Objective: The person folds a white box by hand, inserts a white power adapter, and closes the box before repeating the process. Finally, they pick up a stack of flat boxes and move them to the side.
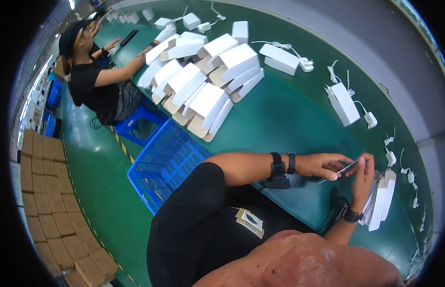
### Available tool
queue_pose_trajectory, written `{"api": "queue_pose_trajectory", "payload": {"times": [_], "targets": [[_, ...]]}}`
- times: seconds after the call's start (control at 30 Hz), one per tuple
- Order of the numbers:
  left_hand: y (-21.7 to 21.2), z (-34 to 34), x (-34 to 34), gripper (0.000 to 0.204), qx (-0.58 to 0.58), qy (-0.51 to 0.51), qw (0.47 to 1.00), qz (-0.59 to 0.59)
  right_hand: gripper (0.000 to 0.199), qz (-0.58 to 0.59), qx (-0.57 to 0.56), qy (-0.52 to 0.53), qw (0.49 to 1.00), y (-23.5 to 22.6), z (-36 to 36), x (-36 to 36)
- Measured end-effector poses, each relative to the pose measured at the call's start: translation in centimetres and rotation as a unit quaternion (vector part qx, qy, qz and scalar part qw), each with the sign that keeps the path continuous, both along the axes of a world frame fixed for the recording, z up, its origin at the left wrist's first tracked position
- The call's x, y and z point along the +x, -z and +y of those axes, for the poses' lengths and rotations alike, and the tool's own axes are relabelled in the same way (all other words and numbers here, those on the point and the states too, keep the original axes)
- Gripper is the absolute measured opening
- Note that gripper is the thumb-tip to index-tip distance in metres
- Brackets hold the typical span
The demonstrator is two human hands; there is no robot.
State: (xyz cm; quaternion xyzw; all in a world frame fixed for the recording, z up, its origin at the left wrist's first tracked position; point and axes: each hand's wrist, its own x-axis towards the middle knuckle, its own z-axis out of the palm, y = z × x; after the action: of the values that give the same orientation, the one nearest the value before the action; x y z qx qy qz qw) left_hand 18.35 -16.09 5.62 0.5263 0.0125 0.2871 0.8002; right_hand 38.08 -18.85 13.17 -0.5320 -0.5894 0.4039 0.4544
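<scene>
A thin flat card (341,171) is pinched between the left hand (323,165) and right hand (363,178), long axis running left-low to right-high. It hangs above the green table (289,124) — bare surface behind, stacked white flat boxes (379,201) just beside the right hand.

The green table (289,119) serves as landmark. Its middle, between the heap of white boxes (203,81) at its far left and the white adapters (344,103) along its far edge, lies bare, so a hand could pass there. On the table's right end a stack of flat white cards (380,201) stands just beside the right hand (363,177), with small plugs and cables (409,177) crowding the rim beyond. Below the table's near edge a blue crate (165,162) blocks the floor.
</scene>
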Motion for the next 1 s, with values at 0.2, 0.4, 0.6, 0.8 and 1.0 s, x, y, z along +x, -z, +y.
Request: {"api": "queue_pose_trajectory", "payload": {"times": [0.2, 0.4, 0.6, 0.8, 1.0], "targets": [[-0.6, 1.0, 1.4, 0.085, 0.033, -0.048, 0.997, 0.050, 0.026, -0.020, -0.127, -0.116, 0.985, 0.3, 1.8, 5.8], [-1.7, 2.4, 2.1, 0.074, -0.060, -0.230, 0.971, 0.015, 0.024, 0.109, -0.039, -0.086, 0.990, 0.3, 3.4, 4.4], [-2.1, 3.2, 2.2, 0.070, -0.044, -0.231, 0.971, 0.036, 0.053, 0.138, 0.009, -0.060, 0.989, 1.6, 3.3, 2.6], [-3.3, 2.3, 2.1, 0.066, 0.139, -0.272, 0.938, 0.165, 0.066, 0.030, 0.020, -0.050, 0.998, 0.7, 2.2, 0.4], [-3.3, 2.3, 2.6, 0.068, 0.129, -0.276, 0.944, 0.125, 0.062, 0.079, 0.044, -0.024, 0.996, 3.4, 2.6, -0.2]]}}
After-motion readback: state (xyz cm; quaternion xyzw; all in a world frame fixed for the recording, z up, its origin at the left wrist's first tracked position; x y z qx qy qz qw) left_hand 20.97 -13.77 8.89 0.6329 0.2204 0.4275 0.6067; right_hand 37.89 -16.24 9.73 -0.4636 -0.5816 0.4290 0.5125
